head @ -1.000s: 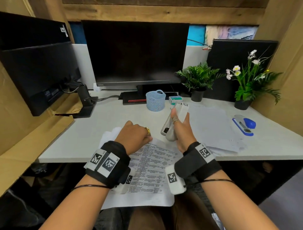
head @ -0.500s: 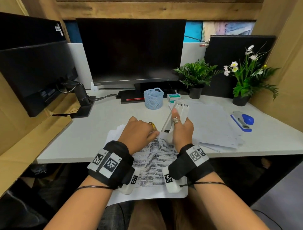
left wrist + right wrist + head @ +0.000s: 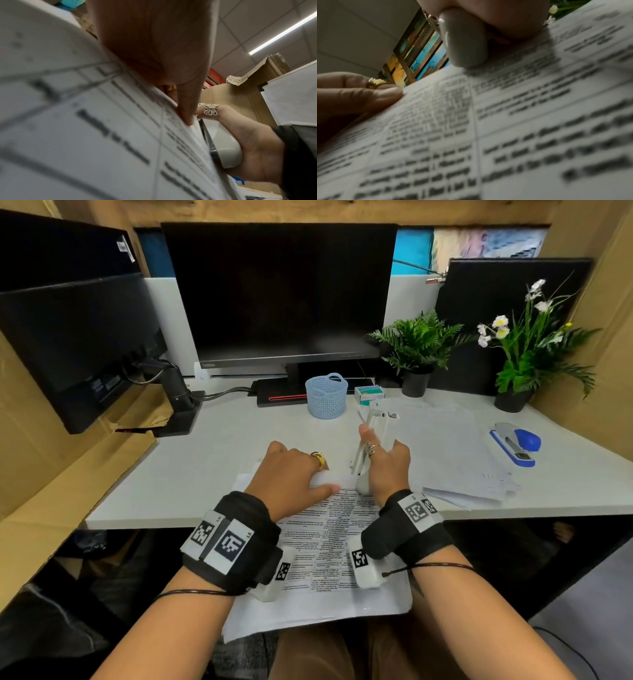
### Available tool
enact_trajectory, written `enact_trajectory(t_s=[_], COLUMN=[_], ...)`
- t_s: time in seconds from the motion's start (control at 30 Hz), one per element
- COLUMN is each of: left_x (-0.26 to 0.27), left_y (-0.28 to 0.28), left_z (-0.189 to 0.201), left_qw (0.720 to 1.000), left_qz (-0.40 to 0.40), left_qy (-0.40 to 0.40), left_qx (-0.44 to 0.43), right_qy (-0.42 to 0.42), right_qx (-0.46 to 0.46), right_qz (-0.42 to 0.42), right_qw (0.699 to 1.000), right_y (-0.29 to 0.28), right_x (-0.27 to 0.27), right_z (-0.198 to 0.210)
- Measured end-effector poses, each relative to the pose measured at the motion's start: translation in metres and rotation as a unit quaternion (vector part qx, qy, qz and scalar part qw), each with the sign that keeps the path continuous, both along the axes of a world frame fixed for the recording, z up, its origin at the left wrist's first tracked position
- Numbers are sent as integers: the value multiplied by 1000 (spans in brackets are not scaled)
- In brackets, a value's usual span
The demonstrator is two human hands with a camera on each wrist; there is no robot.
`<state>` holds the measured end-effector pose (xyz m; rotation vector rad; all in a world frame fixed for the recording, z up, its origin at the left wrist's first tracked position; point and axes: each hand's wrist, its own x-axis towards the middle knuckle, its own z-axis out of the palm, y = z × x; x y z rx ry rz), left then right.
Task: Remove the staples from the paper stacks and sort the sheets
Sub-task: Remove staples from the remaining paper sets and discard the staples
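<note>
Printed paper stack (image 3: 329,546): under both wrists, long axis running from lap toward monitor, top edge at the fingertips, near end overhanging desk edge (image 3: 137,520). Left hand (image 3: 291,474): fingers curled, thumb flat, pressing top edge down. Right hand (image 3: 383,467): clamped round white stapler (image 3: 375,436), held steeply tilted, rear end on the top edge, nose up and away. Staple itself: not discernible. Recommended handling: firm left-hand pressure beside the corner; shallow prying, to avoid tearing.
</note>
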<state>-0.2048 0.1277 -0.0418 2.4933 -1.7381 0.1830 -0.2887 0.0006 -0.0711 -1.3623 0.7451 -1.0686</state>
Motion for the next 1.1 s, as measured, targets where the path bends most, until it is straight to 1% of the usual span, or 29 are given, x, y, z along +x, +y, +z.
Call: enact_trajectory(t_s=[0.1, 0.23, 0.37, 0.5, 0.63, 0.77, 0.9, 0.97, 1.03, 1.1], left_x=[6, -1, -8, -14, -17, -16, -9, -2, 7, 16], left_y=[4, -1, -6, -10, -9, -8, -6, -5, -2, 4], left_z=[5, 5, 4, 6, 9, 11, 8, 2, -5, -12], left_qw=[1000, 999, 999, 999, 998, 998, 997, 997, 997, 997], left_qz=[2, 7, 4, 6, 16, 11, 13, 25, 35, 42], left_qy=[4, -19, -20, -27, -26, -28, -28, -22, -10, 3], left_qx=[17, 27, 34, 42, 47, 56, 65, 66, 65, 67], right_qy=[4, 15, 4, -7, -38, -52, -14, 63, 135, 165], right_qx=[23, 8, -6, -14, 11, 30, 51, 65, 86, 114], right_qz=[0, -4, -28, -31, -34, -14, 16, 67, 104, 111], right_qw=[1000, 1000, 1000, 999, 999, 998, 998, 994, 982, 973], right_y=[-5, -3, 3, 7, 8, 8, 10, 5, -4, -16], right_x=[-6, -10, -13, -13, -11, -4, 10, 23, 38, 49], right_z=[-4, -7, -9, -8, -6, -5, -10, -8, -1, 7])
